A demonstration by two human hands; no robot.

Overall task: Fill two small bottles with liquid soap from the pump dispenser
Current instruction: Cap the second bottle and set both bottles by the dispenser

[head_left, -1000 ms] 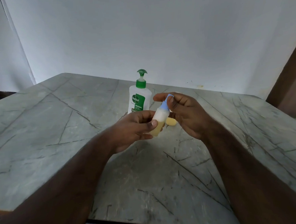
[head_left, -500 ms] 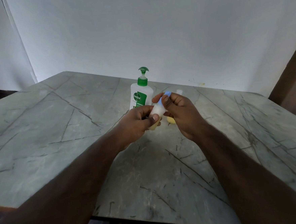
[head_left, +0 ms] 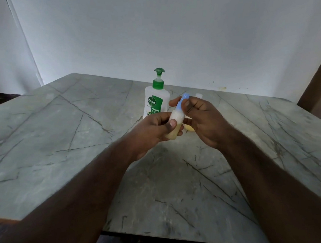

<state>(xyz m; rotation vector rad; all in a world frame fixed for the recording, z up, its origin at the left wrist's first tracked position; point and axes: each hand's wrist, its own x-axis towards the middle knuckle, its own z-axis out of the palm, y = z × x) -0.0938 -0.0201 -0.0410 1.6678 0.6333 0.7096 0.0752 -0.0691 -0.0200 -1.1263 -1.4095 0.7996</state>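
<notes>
Home: marble table point(head_left: 65, 131), white walls point(head_left: 169, 35)

Obstacles bunch mid-table: pump dispenser point(head_left: 155, 100) stands upright just behind the left hand point(head_left: 153, 133) & right hand point(head_left: 203, 122), which hold a small bottle point(head_left: 176, 123) w/ blue cap point(head_left: 184, 98) tilted between them, so no straight reach from the front to the dispenser. Second small bottle point(head_left: 199, 96) sits behind the right hand, mostly hidden, w/ a yellowish bit point(head_left: 189, 128) on the table point(head_left: 52, 132) under the hands. Broad bare marble lies to the left, right & near side of the cluster, w/ the wall point(head_left: 169, 35) close behind the far edge.
</notes>
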